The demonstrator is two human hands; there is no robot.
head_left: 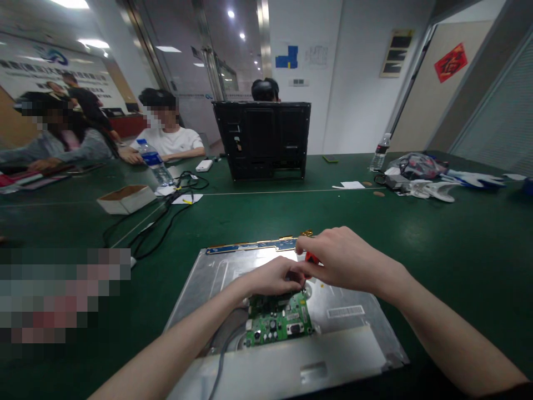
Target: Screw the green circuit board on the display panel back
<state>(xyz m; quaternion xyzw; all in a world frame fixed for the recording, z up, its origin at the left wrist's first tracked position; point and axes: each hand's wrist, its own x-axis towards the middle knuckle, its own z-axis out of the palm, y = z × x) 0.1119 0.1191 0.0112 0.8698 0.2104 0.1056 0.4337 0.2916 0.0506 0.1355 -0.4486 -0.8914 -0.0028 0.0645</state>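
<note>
A metal display panel lies on the table with its back up. On it sits a green circuit board with a grey cable running past its left side. My right hand is closed around a red-handled screwdriver, most of which the fingers hide. Its tip points down at the board's upper right corner. Pinched fingers of my left hand rest at the board's far edge, close to the tip; what they hold, if anything, is hidden. A blue circuit strip lines the panel's far edge.
A black monitor housing stands across the green table. To the left are a small open box, black cables and a water bottle. Gloves and another bottle lie right. Several people sit beyond.
</note>
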